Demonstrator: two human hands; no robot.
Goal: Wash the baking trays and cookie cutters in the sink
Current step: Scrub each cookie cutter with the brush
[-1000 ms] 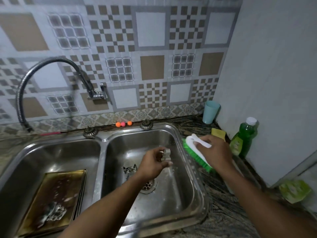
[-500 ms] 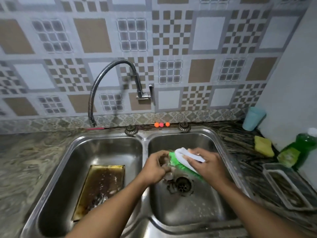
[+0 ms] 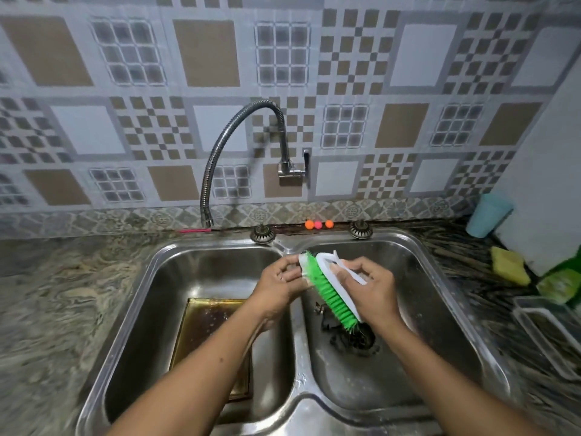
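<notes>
While both forearms reach in from six o'clock, I see the baking tray lying flat in the sink's left basin, at seven o'clock from the hands and partly under the left forearm. Over the divider, the left hand curls its fingers around a small pale cookie cutter, too blurred for me to read its shape. The right hand grips the white handle of the scrubbing brush, green bristles touching the cutter. At five o'clock, what look like more cutters sit in a dark heap over the right basin's drain. On the counter at three o'clock I make out a clear container, a yellow sponge and a green bottle; a blue cup stands at two o'clock. At twelve o'clock the faucet arches off the tiled wall.
</notes>
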